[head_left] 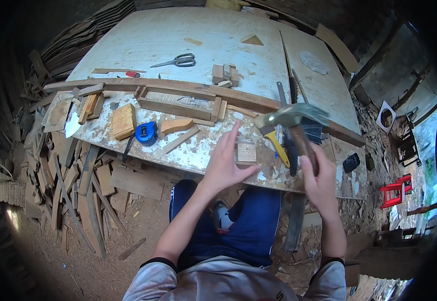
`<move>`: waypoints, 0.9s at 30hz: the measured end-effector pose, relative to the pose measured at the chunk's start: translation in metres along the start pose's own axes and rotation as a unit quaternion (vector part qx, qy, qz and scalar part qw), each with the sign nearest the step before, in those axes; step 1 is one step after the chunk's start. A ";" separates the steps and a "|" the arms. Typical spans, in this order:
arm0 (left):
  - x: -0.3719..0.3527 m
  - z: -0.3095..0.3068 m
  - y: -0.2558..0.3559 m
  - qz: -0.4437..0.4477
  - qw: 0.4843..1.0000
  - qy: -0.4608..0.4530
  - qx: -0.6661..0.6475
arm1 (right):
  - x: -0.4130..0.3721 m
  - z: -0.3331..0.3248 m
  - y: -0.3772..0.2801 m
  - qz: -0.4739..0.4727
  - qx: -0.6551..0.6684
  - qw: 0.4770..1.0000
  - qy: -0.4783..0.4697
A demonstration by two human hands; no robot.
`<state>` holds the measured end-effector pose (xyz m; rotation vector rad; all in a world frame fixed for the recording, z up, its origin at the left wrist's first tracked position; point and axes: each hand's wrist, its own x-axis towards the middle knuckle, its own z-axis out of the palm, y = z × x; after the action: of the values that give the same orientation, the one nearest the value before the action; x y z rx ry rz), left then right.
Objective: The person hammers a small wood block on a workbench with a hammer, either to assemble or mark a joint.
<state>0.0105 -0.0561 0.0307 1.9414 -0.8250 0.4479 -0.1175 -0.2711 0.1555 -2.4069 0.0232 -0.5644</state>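
My right hand (pixel 322 176) grips the hammer (pixel 304 143) at one o'clock; my left hand (pixel 223 165) spreads wide beside the block (pixel 246 152) at twelve, its progress unclear.

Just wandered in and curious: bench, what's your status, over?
Right hand gripping hammer. Left hand open, fingers spread beside small wood block. Yellow-handled tool lies near block, possibly in the way.

kinda dim workshop light, cool daylight glare on the pale tabletop (pixel 143 45) — brighter patches along the right edge, murky dark corners, heavy fisheye bend with black rounded borders, hammer head (pixel 292 115) smeared by motion blur
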 end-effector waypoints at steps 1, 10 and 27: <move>-0.002 0.002 -0.002 -0.025 0.999 -0.013 -0.023 | -0.001 -0.003 0.002 0.001 0.012 1.000 0.022; -0.005 0.010 -0.012 -0.102 0.987 -0.049 -0.111 | 0.005 -0.004 0.007 -0.031 -0.033 0.999 -0.016; -0.005 0.011 -0.011 -0.093 0.990 -0.038 -0.099 | -0.011 0.010 0.010 -0.010 -0.023 0.998 -0.051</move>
<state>0.0148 -0.0606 0.0149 1.8375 -0.7014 0.1739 -0.1225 -0.2712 0.1386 -2.4803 -0.0331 -0.4546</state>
